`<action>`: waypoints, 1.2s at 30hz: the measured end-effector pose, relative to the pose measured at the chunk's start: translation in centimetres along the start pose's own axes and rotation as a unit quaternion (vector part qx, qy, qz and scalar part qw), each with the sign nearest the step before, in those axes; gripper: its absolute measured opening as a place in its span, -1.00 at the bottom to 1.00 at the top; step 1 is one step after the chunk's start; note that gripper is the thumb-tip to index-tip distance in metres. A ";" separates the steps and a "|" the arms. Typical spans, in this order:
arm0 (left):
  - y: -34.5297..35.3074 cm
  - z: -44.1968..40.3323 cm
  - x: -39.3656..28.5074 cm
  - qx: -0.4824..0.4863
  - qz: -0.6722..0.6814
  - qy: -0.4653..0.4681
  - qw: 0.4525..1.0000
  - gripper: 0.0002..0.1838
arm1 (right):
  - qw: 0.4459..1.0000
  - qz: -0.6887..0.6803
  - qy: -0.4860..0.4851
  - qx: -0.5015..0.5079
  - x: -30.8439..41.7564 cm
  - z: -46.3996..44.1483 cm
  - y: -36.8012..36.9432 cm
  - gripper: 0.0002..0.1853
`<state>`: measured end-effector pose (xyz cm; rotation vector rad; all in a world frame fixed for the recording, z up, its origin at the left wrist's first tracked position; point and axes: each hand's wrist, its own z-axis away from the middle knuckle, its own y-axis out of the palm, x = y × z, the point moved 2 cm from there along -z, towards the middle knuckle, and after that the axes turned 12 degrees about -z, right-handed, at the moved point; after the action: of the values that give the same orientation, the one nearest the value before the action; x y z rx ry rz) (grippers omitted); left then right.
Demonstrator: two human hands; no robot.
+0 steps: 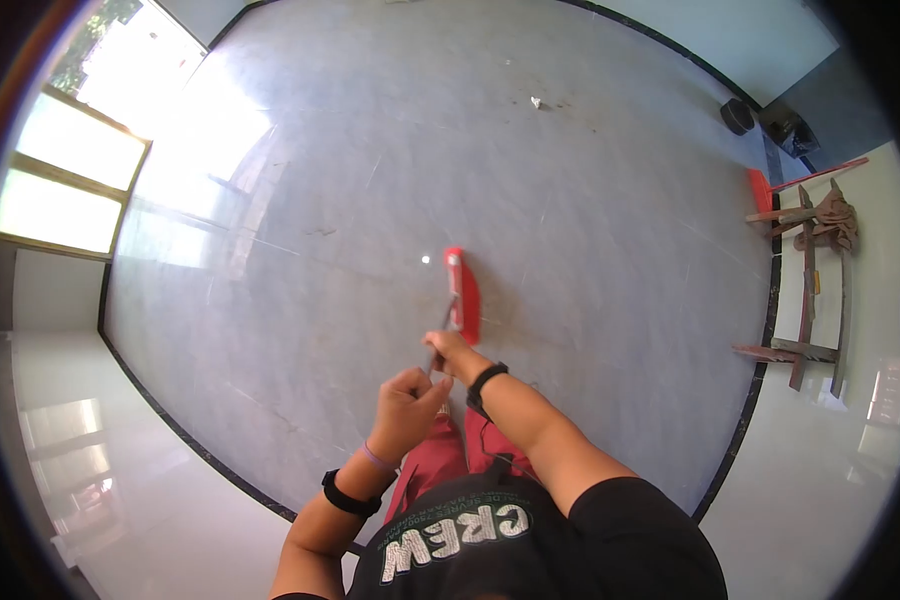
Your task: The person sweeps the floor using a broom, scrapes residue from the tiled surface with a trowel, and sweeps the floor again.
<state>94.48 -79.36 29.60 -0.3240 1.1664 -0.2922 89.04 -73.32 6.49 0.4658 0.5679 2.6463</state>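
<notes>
A broom [456, 290] with a red head reaches down to the grey floor in front of me, its bristles on the right side of the head. My left hand [408, 408] is closed around the upper end of its handle, close to my body. Further down the handle, nearer the broom head, my right hand [448, 354] is wrapped around it. Most of the handle is hidden by my hands and by the steep view from above.
Grey tiled floor [370, 200] spreads around me. A small white scrap [536, 102] lies far ahead. Along the right wall stand a wooden rack [808, 290] with a brown cloth [832, 220], a red dustpan [760, 195] and a black round object [737, 116]. Windows [80, 170] are at left.
</notes>
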 end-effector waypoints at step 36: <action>-0.9 -27.3 -11.5 0.028 -0.015 0.102 0.994 -0.72 | 0.999 0.035 0.013 -0.027 27.4 -9.8 8.0 -0.78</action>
<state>64.85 -78.37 29.98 -0.2669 1.3530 -0.3910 58.99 -71.19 8.06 0.4442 0.4956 2.7299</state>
